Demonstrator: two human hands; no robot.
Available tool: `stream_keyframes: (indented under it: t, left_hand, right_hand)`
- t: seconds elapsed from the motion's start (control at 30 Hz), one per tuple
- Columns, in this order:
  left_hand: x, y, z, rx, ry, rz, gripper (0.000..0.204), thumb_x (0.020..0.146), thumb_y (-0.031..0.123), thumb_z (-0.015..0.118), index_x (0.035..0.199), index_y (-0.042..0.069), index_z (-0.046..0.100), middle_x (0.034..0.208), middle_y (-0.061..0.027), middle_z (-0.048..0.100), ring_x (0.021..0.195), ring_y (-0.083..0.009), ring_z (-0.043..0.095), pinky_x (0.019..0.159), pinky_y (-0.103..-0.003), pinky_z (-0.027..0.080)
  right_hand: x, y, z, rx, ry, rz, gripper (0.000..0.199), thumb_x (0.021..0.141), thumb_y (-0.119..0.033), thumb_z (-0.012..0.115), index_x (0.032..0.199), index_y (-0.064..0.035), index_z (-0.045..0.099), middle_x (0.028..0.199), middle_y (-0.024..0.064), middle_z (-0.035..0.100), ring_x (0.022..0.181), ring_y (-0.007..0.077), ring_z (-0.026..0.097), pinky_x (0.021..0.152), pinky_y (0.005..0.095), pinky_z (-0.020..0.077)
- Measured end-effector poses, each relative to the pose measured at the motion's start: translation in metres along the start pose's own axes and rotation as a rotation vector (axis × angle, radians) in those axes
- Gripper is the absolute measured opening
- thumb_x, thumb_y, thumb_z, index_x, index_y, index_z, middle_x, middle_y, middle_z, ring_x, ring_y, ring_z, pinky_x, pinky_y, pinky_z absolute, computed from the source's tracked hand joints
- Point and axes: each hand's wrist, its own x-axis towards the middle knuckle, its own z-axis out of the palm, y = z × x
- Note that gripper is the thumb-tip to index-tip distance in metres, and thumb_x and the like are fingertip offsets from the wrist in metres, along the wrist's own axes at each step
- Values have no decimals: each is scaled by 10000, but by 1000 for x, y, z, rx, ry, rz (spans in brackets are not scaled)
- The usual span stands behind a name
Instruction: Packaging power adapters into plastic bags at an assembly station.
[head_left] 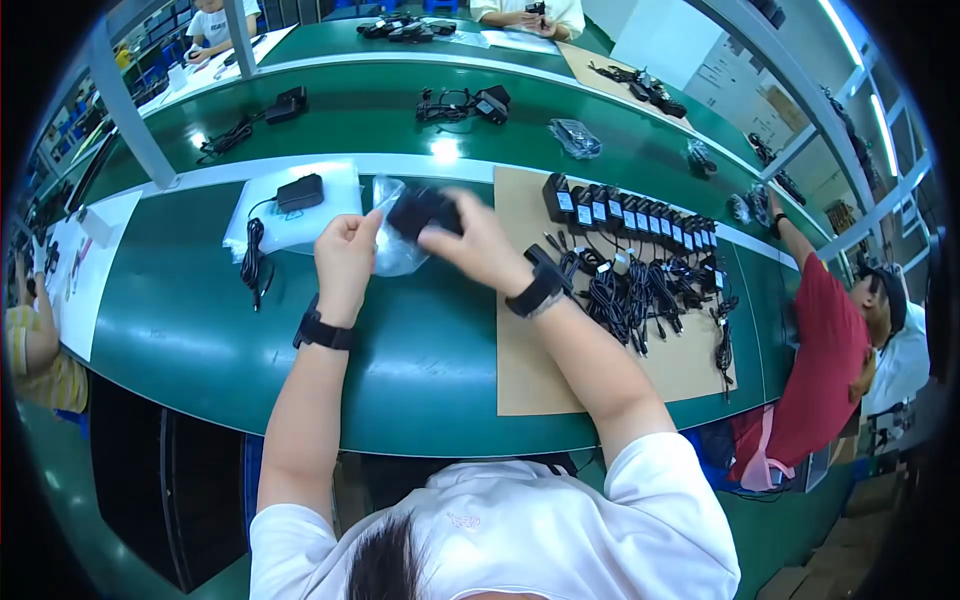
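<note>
My left hand (345, 248) pinches the rim of a clear plastic bag (398, 262) above the green bench. At the mouth of that bag, a black power adapter (422, 212) is gripped in my right hand (478, 242). Motion blurs the adapter and the right fingers a little; whether it is partly inside the bag I cannot tell. Left of my hands lies a stack of clear plastic bags (338, 228). Another black adapter (300, 193) rests on it, its bundled cable (252, 250) hanging over onto the bench.
To the right, a brown cardboard sheet (545, 370) carries a row of black adapters (640, 218) with bundled cables (640, 295). Beyond a white divider, a green conveyor surface (370, 105) holds spaced adapters and a bagged one (575, 138). A person in red (825, 340) reaches in at right.
</note>
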Motion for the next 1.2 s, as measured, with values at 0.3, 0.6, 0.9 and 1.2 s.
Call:
stream_keyframes:
  t: [0.3, 0.6, 0.9, 1.2]
  left_hand:
    - [-25, 9, 13, 382, -181, 377, 164, 798, 150, 661, 783, -11, 633, 623, -71, 600, 546, -98, 537, 507, -251, 429]
    - [-25, 12, 9, 326, -265, 353, 175, 799, 123, 663, 737, 2, 553, 597, -87, 554, 522, -104, 491, 497, -254, 397]
    - [-37, 24, 17, 310, -163, 676, 121, 811, 117, 637, 789, 19, 569, 707, -129, 590, 592, -256, 582, 540, -307, 448]
    - [-43, 24, 14, 332, -228, 487, 155, 815, 123, 633, 759, 22, 530, 646, -142, 561, 536, -273, 557, 499, -323, 431]
  right_hand:
    - [-12, -6, 22, -433, -256, -57, 402, 742, -240, 659, 1000, 26, 502, 925, 236, 596, 850, 400, 581, 738, 418, 479]
    - [9, 5, 9, 1219, -88, 824, 151, 866, -210, 593, 880, -63, 561, 733, 21, 570, 559, 100, 496, 453, 218, 383]
    - [-9, -2, 48, -76, 144, -166, 355, 750, -111, 641, 1058, 22, 526, 961, 204, 600, 879, 392, 584, 733, 375, 485]
    - [9, -23, 33, 1145, 125, 497, 252, 795, -102, 659, 1024, -33, 580, 829, 56, 615, 684, 128, 573, 593, 270, 473]
